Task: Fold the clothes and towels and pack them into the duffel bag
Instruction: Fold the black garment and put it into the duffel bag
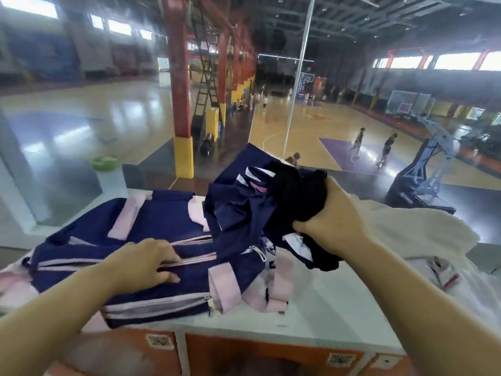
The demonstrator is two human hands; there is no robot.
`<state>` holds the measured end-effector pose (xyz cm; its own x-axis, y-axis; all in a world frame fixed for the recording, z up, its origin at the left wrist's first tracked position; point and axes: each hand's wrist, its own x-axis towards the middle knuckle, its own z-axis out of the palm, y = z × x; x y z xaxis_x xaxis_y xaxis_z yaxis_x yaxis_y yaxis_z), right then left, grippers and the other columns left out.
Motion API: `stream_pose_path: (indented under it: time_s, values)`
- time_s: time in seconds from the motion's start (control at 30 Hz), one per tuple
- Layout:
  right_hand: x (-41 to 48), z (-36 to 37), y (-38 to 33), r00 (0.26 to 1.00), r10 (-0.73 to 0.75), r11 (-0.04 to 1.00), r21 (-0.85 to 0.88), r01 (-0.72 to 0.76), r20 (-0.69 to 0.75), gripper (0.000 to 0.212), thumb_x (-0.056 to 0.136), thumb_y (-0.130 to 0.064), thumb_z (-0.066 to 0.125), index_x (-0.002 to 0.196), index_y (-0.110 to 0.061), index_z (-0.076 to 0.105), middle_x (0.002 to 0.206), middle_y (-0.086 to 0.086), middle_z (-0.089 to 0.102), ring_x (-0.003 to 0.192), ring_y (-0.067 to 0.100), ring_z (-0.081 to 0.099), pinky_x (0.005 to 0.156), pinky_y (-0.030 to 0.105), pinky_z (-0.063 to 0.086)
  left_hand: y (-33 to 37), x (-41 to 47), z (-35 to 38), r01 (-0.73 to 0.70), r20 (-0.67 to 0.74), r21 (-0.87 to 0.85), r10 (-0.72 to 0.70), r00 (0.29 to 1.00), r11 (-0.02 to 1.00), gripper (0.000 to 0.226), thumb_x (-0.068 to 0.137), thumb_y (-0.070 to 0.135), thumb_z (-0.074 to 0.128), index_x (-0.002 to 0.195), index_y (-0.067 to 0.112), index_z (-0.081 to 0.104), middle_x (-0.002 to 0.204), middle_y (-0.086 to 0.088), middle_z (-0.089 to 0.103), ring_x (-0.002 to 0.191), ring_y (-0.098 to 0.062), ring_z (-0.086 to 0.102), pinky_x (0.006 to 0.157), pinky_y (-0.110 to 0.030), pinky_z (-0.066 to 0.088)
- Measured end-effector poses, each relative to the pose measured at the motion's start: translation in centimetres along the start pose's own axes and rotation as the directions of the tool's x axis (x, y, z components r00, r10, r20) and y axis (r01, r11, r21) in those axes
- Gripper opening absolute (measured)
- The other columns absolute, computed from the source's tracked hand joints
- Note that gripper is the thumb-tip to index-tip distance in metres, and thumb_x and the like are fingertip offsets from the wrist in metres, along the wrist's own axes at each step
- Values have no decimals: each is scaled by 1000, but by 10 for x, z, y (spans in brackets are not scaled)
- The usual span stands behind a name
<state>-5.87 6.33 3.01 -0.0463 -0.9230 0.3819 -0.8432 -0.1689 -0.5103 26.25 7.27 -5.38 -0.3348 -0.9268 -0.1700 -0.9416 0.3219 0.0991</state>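
- The big navy and pink duffel bag [151, 234] is lying flat on the white top [325, 302] of some orange lockers. Its zipper [195, 257] is looking shut or nearly shut, so I cannot tell what is inside it.
- The white towel [423, 229] is lying loose at the right, not folded yet. It is hanging near the far edge, so I think a bump could be sending it over.
- The right hand [336, 221] is squeezing a bunch of dark clothes [271, 210] above the bag's right end. The bunch is all scrunched, not folded. Parts are dangling, so a piece could be slipping out and dropping.
- The left hand [146, 263] is resting on the bag with its fingertips pinching at the zipper line. If the bag is not opening wide, the clothes could be getting stuck or going in messy.
- The pink straps [279, 283] are flopping off the bag's end and could be snagging the clothes.
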Motion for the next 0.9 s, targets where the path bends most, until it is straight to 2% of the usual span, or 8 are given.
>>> stream_pose_path:
  time_s: [0.13, 0.23, 0.47, 0.53, 0.6, 0.67, 0.77, 0.9]
  values:
    - [4, 24, -28, 994, -33, 980, -193, 53, 106, 60, 63, -43, 69, 115, -25, 44, 93, 3, 62, 79, 32, 57, 66, 33, 42, -5, 5, 17, -6, -23, -135, 3, 1000, 991, 20, 86, 45, 57, 100, 32, 63, 105, 17, 57, 98, -7, 55, 91, -32, 45]
    - [6, 34, -31, 990, -14, 949, -310, 59, 143, 51, 71, -38, 67, 111, -20, 42, 87, 2, 55, 78, 31, 55, 61, 32, 33, 1, 10, 26, -24, -20, -178, 21, 1000, 984, 20, 90, 42, 53, 101, 28, 62, 108, 10, 58, 100, -12, 55, 93, -34, 43]
    - [6, 45, 11, 995, 17, 914, -405, 25, 99, 48, 69, -37, 65, 106, -19, 41, 95, 6, 61, 85, 34, 60, 60, 33, 37, 35, 12, 29, -161, -43, -346, 156, 987, 924, 17, 92, 43, 49, 96, 31, 62, 102, 12, 59, 97, -8, 55, 94, -30, 41]
    - [3, 41, 19, 997, 24, 917, -399, 8, 74, 48, 69, -38, 65, 107, -19, 41, 97, 7, 61, 86, 35, 60, 61, 33, 38, 39, 12, 25, -130, -27, -448, 132, 991, 884, 20, 95, 41, 44, 95, 36, 63, 105, 17, 61, 99, -4, 56, 95, -26, 40]
    - [-1, 39, 24, 998, 24, 927, -375, -3, 51, 50, 69, -39, 65, 109, -20, 42, 99, 6, 62, 87, 36, 60, 62, 34, 40, 36, 14, 21, -86, -41, -502, 75, 996, 861, 23, 97, 38, 40, 96, 35, 63, 106, 15, 63, 98, -5, 57, 95, -27, 41]
    - [-5, 37, 27, 999, 7, 942, -335, 3, 31, 50, 69, -38, 65, 110, -19, 43, 98, 6, 63, 85, 37, 59, 63, 35, 41, 27, 18, 22, -60, -42, -381, 48, 998, 922, 18, 96, 34, 45, 104, 32, 61, 112, 10, 61, 99, -8, 56, 96, -28, 42]
    - [-11, 32, 26, 999, -52, 947, -319, 49, 1, 52, 69, -36, 67, 114, -20, 45, 101, 4, 64, 84, 36, 59, 63, 34, 40, 20, 24, 29, -2, 50, -194, 12, 999, 981, 33, 88, 40, 56, 119, 29, 53, 116, 6, 50, 99, -11, 53, 94, -29, 44]
    - [-19, 28, 22, 983, -181, 934, -318, 161, -36, 62, 68, -32, 71, 125, -24, 47, 109, 3, 65, 93, 36, 60, 71, 39, 46, 21, 34, 26, 9, 42, -126, -4, 999, 992, 29, 82, 37, 63, 109, 27, 55, 101, 7, 52, 89, -14, 54, 82, -31, 48]
